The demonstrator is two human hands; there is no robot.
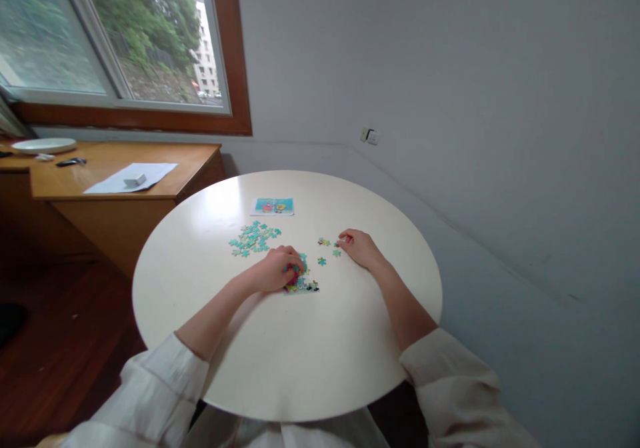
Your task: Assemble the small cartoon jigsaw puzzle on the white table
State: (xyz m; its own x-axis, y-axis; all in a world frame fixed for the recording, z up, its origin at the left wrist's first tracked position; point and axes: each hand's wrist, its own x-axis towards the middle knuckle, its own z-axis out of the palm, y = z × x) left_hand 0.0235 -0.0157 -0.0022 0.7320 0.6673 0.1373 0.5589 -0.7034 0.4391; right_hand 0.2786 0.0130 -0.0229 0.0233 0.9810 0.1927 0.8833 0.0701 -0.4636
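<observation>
My left hand (pixel 278 268) curls over the left side of a partly joined jigsaw puzzle (pixel 311 288), fingertips against it and covering some of its pieces. Black and green shapes show along its lower edge. To the right, my right hand (pixel 361 246) pinches with thumb and forefinger at a small jigsaw piece (pixel 337 244). Just below that lies a green jigsaw piece (pixel 337 253). A teal piece (pixel 321 261) sits between the hands, with a small group of yellowish pieces (pixel 325 242) above it.
Beyond my left hand spreads a heap of loose teal pieces (pixel 254 237). A picture card (pixel 273 207) lies behind it on the round white table (pixel 290 355). At the left stands a wooden desk (pixel 200 161) with paper (pixel 107 180) and a white plate (pixel 44 145). A wall borders the right side.
</observation>
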